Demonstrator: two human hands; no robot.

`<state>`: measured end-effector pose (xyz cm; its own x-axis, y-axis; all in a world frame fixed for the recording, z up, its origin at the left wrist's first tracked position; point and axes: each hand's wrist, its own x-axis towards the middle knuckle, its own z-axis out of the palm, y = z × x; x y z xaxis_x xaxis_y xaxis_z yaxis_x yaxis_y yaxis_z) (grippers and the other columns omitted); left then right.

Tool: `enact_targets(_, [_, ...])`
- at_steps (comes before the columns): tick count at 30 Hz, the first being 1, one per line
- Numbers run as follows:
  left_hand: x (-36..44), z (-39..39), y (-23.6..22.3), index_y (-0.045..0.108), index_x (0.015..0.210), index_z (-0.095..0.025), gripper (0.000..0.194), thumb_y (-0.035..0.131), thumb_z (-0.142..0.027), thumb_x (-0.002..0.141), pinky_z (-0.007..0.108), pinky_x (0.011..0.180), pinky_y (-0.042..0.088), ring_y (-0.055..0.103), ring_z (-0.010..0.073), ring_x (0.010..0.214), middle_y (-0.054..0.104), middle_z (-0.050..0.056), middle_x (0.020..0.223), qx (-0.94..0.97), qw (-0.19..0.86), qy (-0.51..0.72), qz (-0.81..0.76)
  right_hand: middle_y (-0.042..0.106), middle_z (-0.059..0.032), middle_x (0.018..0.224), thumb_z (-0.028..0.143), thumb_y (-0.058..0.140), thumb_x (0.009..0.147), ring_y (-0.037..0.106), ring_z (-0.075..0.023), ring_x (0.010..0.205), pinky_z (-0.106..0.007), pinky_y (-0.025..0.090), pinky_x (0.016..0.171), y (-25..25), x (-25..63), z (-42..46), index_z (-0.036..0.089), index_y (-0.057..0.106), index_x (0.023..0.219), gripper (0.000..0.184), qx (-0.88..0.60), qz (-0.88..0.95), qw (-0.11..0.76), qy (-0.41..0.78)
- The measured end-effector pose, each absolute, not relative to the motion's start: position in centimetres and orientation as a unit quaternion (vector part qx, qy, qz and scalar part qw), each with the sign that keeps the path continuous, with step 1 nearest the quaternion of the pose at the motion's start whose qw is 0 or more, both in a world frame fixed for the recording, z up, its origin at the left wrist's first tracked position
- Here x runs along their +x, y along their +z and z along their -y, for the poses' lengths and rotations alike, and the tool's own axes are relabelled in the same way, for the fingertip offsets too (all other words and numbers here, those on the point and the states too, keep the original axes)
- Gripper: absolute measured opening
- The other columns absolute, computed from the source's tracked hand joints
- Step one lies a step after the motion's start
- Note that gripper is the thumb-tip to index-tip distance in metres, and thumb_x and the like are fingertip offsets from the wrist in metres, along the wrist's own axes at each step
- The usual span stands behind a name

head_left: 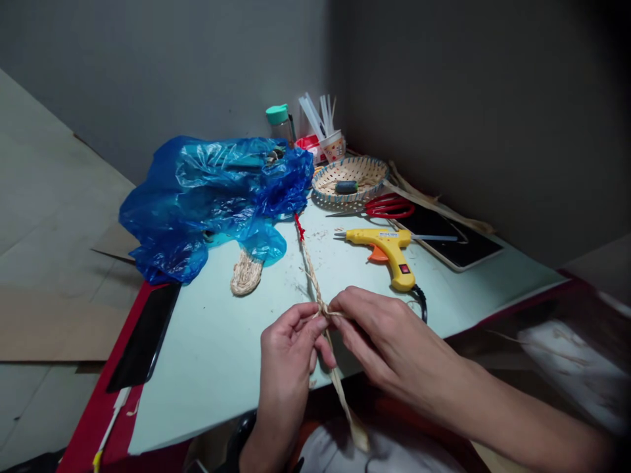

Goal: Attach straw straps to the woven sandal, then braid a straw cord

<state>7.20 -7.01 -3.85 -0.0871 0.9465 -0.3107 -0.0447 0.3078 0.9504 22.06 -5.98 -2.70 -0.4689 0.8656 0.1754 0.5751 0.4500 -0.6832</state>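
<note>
A pale straw-like braid stretches from the middle of the table toward me, its far end wrapped in red. My left hand pinches the braid at its near end, thumb against fingers. From the right, my right hand grips a strand of the same fibre, pulled sideways at the braid. Loose strands hang below both hands over the table's front edge. Left of the braid, a coiled straw piece lies partly under a blue plastic bag.
A yellow glue gun and red-handled scissors lie to the right, beside a dark tablet. Behind stand a woven basket holding a thread spool, a cup of glue sticks and a bottle. A phone lies left.
</note>
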Motion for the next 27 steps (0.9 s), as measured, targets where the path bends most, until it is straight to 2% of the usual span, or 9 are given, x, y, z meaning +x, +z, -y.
enact_targets(3, [7.2, 6.9, -3.7, 0.066, 0.086, -0.01, 0.02, 0.069, -0.028, 0.078, 0.015, 0.037, 0.017, 0.029, 0.0025, 0.033, 0.058, -0.001, 0.041, 0.379, 0.557, 0.452, -0.585, 0.051, -0.0008, 0.077, 0.017, 0.038, 0.096, 0.05, -0.0151, 0.065, -0.03, 0.037, 0.064, -2.5, 22.4, 6.0, 0.019, 0.049, 0.08, 0.019, -0.447, 0.813, 0.252, 0.276])
enact_targets(8, [7.2, 6.9, -3.7, 0.071, 0.081, -0.011, 0.016, 0.074, -0.025, 0.075, 0.016, 0.039, 0.017, 0.042, 0.0045, 0.039, 0.057, -0.001, 0.044, 0.332, 0.585, 0.501, -0.544, 0.052, 0.0004, 0.074, 0.015, 0.04, 0.094, 0.049, -0.0139, 0.061, -0.029, 0.034, 0.06, -2.2, 22.5, 6.3, 0.019, 0.048, 0.079, 0.017, -0.455, 0.82, 0.236, 0.255])
enact_targets(13, [7.1, 7.0, -3.8, 0.074, 0.08, -0.012, 0.012, 0.075, -0.023, 0.074, 0.015, 0.039, 0.016, 0.029, 0.0007, 0.039, 0.057, -0.002, 0.049, 0.299, 0.591, 0.514, -0.545, 0.054, 0.0014, 0.074, 0.016, 0.039, 0.096, 0.049, -0.013, 0.062, -0.028, 0.033, 0.061, -2.2, 22.2, 6.6, 0.02, 0.048, 0.079, 0.02, -0.445, 0.812, 0.26, 0.274])
enact_targets(18, [7.1, 7.1, -3.5, 0.074, 0.077, -0.012, 0.011, 0.078, -0.021, 0.07, 0.013, 0.04, 0.02, 0.038, 0.0021, 0.045, 0.057, -0.001, 0.055, 0.272, 0.598, 0.525, -0.541, 0.053, 0.0019, 0.07, 0.015, 0.038, 0.096, 0.048, -0.0124, 0.058, -0.028, 0.031, 0.057, -2.6, 21.5, 7.1, 0.019, 0.048, 0.078, 0.021, -0.432, 0.815, 0.271, 0.274])
enact_targets(20, [7.2, 7.1, -3.4, 0.074, 0.076, -0.011, 0.012, 0.078, -0.021, 0.071, 0.014, 0.039, 0.018, 0.036, 0.0014, 0.043, 0.056, -0.001, 0.054, 0.276, 0.603, 0.522, -0.536, 0.054, 0.0013, 0.069, 0.013, 0.037, 0.094, 0.049, -0.0127, 0.056, -0.028, 0.03, 0.055, -2.9, 21.2, 7.6, 0.019, 0.05, 0.079, 0.021, -0.427, 0.821, 0.271, 0.266])
enact_targets(23, [7.1, 6.9, -3.3, 0.076, 0.079, -0.01, 0.015, 0.079, -0.023, 0.07, 0.015, 0.038, 0.012, 0.024, -0.0012, 0.04, 0.055, -0.002, 0.055, 0.276, 0.604, 0.512, -0.546, 0.054, 0.0003, 0.064, 0.011, 0.035, 0.091, 0.051, -0.0151, 0.051, -0.03, 0.027, 0.051, -3.3, 21.0, 8.4, 0.019, 0.05, 0.078, 0.022, -0.432, 0.84, 0.259, 0.203])
enact_targets(27, [6.8, 6.9, -3.2, 0.076, 0.081, -0.01, 0.018, 0.079, -0.024, 0.071, 0.014, 0.04, 0.013, 0.025, -0.002, 0.042, 0.063, 0.003, 0.066, 0.28, 0.612, 0.503, -0.542, 0.058, -0.0028, 0.064, 0.009, 0.04, 0.083, 0.051, -0.0173, 0.045, -0.032, 0.021, 0.046, -3.6, 20.8, 9.3, 0.018, 0.053, 0.078, 0.017, -0.433, 0.87, 0.213, 0.097])
